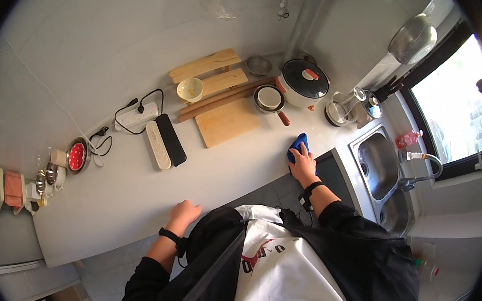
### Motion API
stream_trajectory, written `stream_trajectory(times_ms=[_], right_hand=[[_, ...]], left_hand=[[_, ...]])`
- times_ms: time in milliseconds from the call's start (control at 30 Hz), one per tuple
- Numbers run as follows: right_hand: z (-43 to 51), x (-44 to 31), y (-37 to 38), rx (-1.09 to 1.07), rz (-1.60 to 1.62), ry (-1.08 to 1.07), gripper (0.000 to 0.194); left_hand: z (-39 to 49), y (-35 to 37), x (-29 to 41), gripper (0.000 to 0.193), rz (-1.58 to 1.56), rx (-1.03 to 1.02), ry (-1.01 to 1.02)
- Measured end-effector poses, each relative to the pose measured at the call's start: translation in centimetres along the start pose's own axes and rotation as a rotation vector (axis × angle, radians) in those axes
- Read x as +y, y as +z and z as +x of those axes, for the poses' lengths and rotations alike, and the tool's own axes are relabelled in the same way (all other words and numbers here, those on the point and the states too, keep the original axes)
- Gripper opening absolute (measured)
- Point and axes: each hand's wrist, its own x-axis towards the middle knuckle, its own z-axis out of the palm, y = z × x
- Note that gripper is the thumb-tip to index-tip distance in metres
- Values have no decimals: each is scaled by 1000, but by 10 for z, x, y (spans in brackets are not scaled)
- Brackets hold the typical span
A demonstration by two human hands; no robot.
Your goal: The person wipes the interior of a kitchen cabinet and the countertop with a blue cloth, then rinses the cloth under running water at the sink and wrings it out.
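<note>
My right hand (302, 165) presses a crumpled blue cloth (303, 139) onto the white countertop (234, 168), close to its front edge and left of the sink. The fingers spread over the cloth and hide part of it. By the front edge, farther left, my left hand (184, 211) rests with its fingers curled in and nothing visible in it. A small pan (283, 118) with a reddish handle and a white bowl (269, 97) inside stands beyond the cloth. Left of that pan lies a wooden cutting board (227, 122).
A lidded electric pot (305, 82), glass pitcher (343, 108) and steel sink (375, 166) are to the right. Rolling pins (223, 99) and a wooden rack (221, 82) with a bowl (190, 89) line the back. Leftward are an open long case (159, 145), a power strip (135, 116) and pans (78, 155).
</note>
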Motion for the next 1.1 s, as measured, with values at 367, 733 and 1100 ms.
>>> stream_trajectory(times_ms=[367,733,1100], right_hand=[[-30,-20,10,35,-2,-103,62],[-40,-64,1,-110,13,-527,60],[9,-72,-11,-253,-50,-964,60]], left_hand=[[2,-6,-14,65,-78,32,124],[-1,-7,-4,66,-85,9,59],[-2,11,3,54,-57,159,-17]])
